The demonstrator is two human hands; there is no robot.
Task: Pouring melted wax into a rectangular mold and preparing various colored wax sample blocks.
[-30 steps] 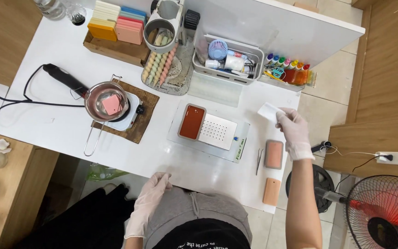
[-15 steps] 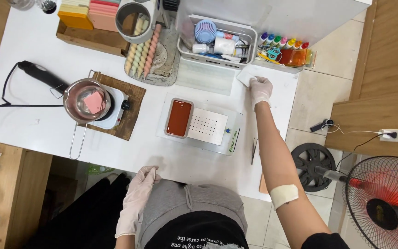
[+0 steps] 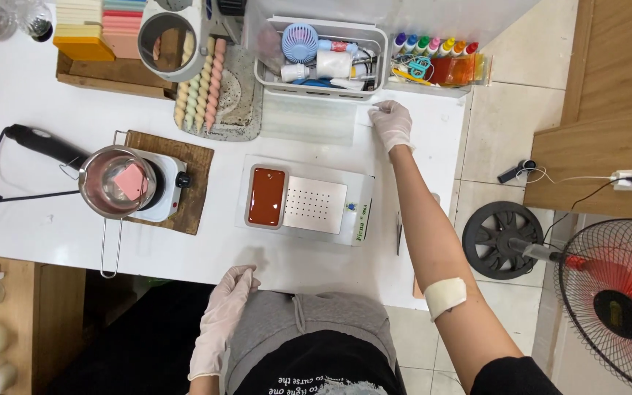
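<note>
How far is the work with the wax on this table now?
Looks done: a pink wax block sits in the small pot on the hot plate, and the red mould is filled. In hand: the right hand touches a white sheet by the basket; the left hand rests at the table edge. Left: the block appears unmelted.

Two gloved hands [image 3: 392, 123] — one saucepan [image 3: 117, 183]

Right hand [image 3: 391, 123] in a pale glove, arm stretched far forward, fingers seemingly pinched together, a bandage patch near the elbow, left hand [image 3: 222, 320] gloved, hanging low by the waist, fingers loosely extended
</note>
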